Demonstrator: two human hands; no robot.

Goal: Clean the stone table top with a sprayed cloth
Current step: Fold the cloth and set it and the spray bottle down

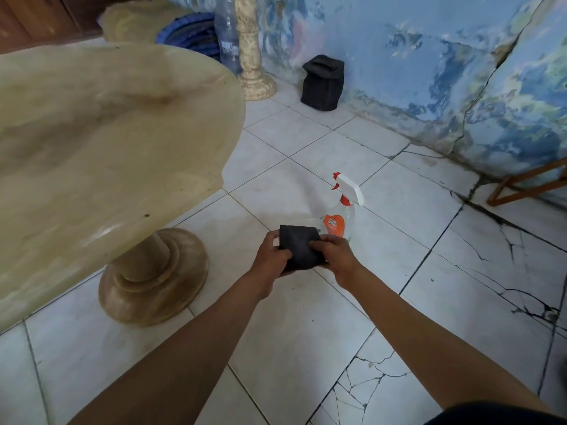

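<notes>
A beige stone table top (101, 142) fills the left of the view, standing on a round pedestal base (153, 277). In front of me, over the floor and to the right of the table, I hold a folded dark cloth (299, 250) between both hands. My left hand (271, 256) grips its left edge and my right hand (334, 256) grips its right side. A clear spray bottle (345, 210) with a white and red trigger and an orange label stands upright on the floor just beyond my right hand, apart from it.
White floor tiles (399, 240), cracked on the right. Against the peeling blue wall (429, 72) stand a black bag (322, 84), a stone pillar (250, 50), a large plastic bottle (227, 35) and a blue coiled basket (187, 32). A wooden frame (527, 185) sits far right.
</notes>
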